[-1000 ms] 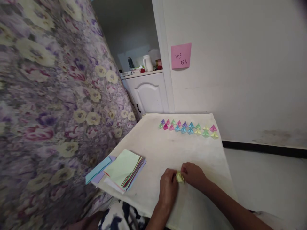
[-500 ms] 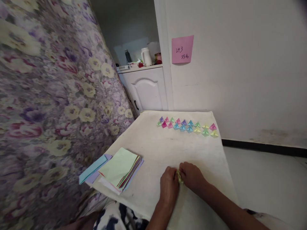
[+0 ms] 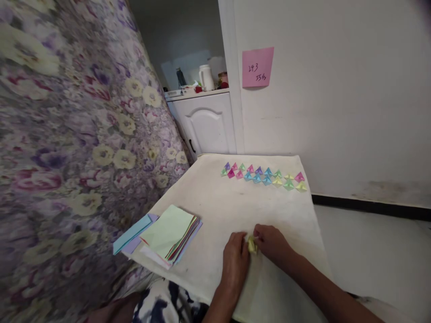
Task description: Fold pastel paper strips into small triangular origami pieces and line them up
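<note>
A small yellow folded paper (image 3: 252, 245) is between my two hands, low in the middle of the view. My left hand (image 3: 236, 256) grips its left side with the fingers pressed together. On the right side, my right hand (image 3: 270, 240) pinches the paper's edge. Both hands rest near the front of the cream-covered table (image 3: 218, 202). Two rows of small folded paper pieces (image 3: 257, 178) in pink, blue, green, purple and yellow lie near the table's far edge.
A stack of coloured paper sheets (image 3: 170, 231) lies at the table's left, with blue strips (image 3: 133, 234) beside it. A floral curtain (image 3: 84, 148) hangs at left. Behind stand a white cabinet (image 3: 205, 125) and a wall with a pink note (image 3: 257, 67).
The fingers have moved slightly apart, and more of the yellow paper shows between them. The whole view has shifted a little.
</note>
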A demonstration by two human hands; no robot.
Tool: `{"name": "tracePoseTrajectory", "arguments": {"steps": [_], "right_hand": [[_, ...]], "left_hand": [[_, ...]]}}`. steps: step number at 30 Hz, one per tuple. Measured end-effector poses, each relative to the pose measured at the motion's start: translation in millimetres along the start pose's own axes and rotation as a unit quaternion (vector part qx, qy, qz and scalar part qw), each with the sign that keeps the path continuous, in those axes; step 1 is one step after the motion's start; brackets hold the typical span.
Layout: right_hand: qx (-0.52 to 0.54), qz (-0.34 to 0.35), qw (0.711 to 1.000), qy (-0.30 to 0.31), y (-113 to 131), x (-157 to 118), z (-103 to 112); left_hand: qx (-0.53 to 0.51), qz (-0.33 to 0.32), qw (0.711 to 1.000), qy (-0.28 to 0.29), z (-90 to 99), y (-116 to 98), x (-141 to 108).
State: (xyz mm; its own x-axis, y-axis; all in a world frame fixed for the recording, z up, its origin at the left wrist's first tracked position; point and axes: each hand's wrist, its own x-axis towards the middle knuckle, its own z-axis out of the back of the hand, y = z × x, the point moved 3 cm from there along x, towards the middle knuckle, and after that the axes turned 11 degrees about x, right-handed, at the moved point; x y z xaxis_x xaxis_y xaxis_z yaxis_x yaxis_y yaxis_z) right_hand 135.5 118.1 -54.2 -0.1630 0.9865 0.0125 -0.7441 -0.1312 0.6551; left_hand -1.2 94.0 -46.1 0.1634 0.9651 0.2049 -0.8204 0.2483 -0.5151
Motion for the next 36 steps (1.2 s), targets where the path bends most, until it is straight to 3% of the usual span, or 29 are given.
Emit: {"name": "tracePoseTrajectory", "arguments": {"steps": [5,12,18,24,36], "right_hand": [[0.014,0.015,1.000,-0.009,1,-9,15],[0.030,0.058,0.998,0.021,11,-17,9],[0.027,0.062,0.997,0.036,8,-21,5],[0.049,0.050,0.996,0.047,5,-18,2],[0.038,0.017,0.999,0.035,1,-20,4]], "left_hand": [[-0.035,-0.001,0.999,-0.010,12.0,-8,-17],[0.006,-0.008,1.000,0.015,4.9,-10,-30],[0.026,-0.006,0.999,0.023,0.1,-6,-26],[-0.022,-0.010,1.000,0.017,3.9,-11,-21],[-0.040,-0.014,0.996,0.078,9.4,-13,-10]]}}
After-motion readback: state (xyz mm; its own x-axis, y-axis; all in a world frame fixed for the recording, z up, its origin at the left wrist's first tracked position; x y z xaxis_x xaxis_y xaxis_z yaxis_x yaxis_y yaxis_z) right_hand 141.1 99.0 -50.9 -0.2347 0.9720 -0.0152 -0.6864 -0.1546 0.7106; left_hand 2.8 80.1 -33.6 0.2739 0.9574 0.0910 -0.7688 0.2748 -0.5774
